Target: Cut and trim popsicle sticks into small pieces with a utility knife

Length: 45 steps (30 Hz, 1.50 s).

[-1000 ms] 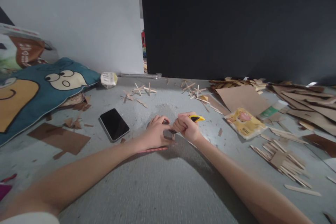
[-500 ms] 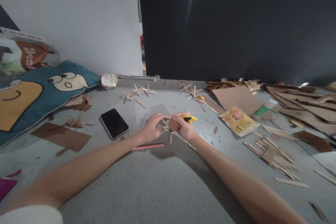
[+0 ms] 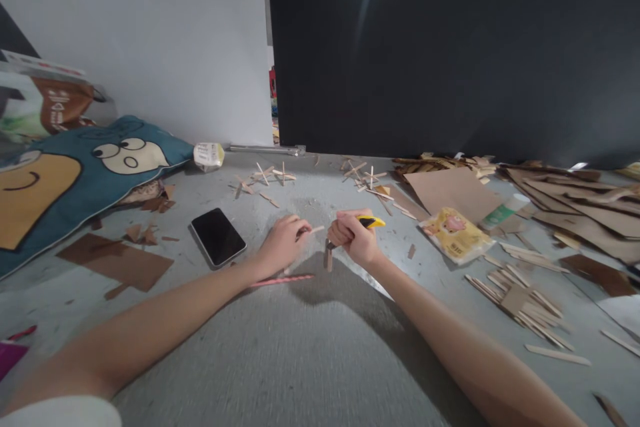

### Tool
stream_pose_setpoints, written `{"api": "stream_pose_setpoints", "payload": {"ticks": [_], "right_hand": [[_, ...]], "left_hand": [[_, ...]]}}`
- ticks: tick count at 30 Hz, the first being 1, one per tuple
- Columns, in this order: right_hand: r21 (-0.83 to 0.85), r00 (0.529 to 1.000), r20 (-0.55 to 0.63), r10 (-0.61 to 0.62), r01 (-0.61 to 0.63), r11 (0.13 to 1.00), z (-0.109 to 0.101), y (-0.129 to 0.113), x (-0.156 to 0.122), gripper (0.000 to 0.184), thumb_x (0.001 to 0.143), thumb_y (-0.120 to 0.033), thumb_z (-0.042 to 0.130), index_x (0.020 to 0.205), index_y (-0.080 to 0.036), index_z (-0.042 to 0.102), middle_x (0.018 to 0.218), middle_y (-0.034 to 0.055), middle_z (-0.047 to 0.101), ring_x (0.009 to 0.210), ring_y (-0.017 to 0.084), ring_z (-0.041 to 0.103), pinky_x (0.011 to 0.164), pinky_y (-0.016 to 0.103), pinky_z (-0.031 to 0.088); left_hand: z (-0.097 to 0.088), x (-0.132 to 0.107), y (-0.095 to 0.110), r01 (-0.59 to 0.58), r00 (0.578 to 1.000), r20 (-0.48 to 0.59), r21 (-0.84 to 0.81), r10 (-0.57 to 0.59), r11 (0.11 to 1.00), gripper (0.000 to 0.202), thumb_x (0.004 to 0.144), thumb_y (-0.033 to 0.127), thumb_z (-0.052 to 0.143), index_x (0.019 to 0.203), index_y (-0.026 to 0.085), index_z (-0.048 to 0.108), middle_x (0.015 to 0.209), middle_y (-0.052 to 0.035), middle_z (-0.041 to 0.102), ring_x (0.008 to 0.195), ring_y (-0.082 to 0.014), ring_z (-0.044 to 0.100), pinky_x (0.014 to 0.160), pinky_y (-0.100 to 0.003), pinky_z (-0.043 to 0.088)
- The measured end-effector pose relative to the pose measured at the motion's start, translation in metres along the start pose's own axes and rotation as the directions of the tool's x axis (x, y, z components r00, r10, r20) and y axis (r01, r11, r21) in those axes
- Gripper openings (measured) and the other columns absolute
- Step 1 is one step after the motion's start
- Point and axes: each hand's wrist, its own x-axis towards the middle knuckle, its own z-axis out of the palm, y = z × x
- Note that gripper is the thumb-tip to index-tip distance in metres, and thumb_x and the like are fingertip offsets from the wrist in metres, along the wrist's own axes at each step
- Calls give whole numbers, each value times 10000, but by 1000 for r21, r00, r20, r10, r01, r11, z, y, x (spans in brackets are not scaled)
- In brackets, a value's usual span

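head view: my left hand [image 3: 284,243] pinches a pale stick [image 3: 316,230] between thumb and fingers, its free end poking out toward my right hand [image 3: 354,238]. that right hand is closed in a fist around a cutter [image 3: 374,221], the yellow and black handle sticking out on the right side. just below the fist i see a brown strip [image 3: 328,260]; i cannot tell whether the cutter touches it. my two hands are near each other but apart, over the grey desk [image 3: 240,367].

beside my left wrist, on the side nearer me, lies a red striped straw [image 3: 283,279]. the phone [image 3: 219,237] lies flat to the left of that hand, with a brown sheet [image 3: 117,261] beyond it. to the right of my fist lie a yellow packet [image 3: 456,235], a glue tube [image 3: 506,211] and a heap of sticks [image 3: 520,300].
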Motion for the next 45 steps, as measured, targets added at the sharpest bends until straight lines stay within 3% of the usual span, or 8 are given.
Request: {"api": "stream_pose_setpoints", "payload": {"ticks": [7,19,23,25,28,31,45], "right_hand": [[3,999,-42,-13,13,1000,-2,-1,0,701,806,-513,794,428,-249,266,407,-93,186,386,66,136,448,296,130],[1,1000,-31,-6,6,1000,-5,7,-3,713,816,-537,808,435,-250,277,412,-98,192,384,59,140,449,292,128],[5,999,-47,-9,9,1000,-5,5,-2,702,806,-511,805,436,-247,269,409,-96,184,386,64,141,449,294,132],[9,999,-51,-11,12,1000,-5,4,-1,701,802,-514,796,434,-247,263,405,-93,179,385,65,138,445,296,139],[11,999,-53,-10,11,1000,-6,4,0,700,806,-530,786,431,-247,267,404,-91,173,382,67,133,441,297,143],[9,999,-49,-2,3,1000,-6,5,-1,700,804,-539,795,432,-246,279,404,-89,189,380,67,137,438,295,143],[9,998,-66,-4,4,1000,-7,7,-3,712,830,-528,781,435,-245,261,403,-93,177,382,67,130,450,303,137]], "left_hand": [[4,1,-8,133,984,-120,30,-129,991,272,893,69,575,1092,222,680,1066,-76,711,1090,-274,632,994,-442,493],[5,1,-3,143,981,-135,10,-141,990,299,884,47,543,1103,200,678,1098,-93,712,1135,-280,623,1022,-450,474],[0,0,6,-39,999,-34,-45,37,998,252,948,147,591,1150,220,723,1178,-77,722,1192,-265,613,1078,-446,437],[-3,-2,12,-145,986,75,-60,150,988,212,976,297,665,1160,254,760,1248,-70,717,1239,-281,593,1117,-468,403],[-6,-4,18,-218,951,212,-62,226,974,345,930,495,759,1221,310,777,1373,-71,683,1306,-317,561,1133,-492,387],[-7,-5,20,-219,938,262,-59,227,974,463,862,587,816,1257,349,773,1445,-73,649,1382,-347,523,1155,-509,374],[-7,-5,22,-192,941,274,-48,198,980,448,854,583,828,1248,378,770,1479,-61,626,1423,-359,500,1173,-538,359]]}}
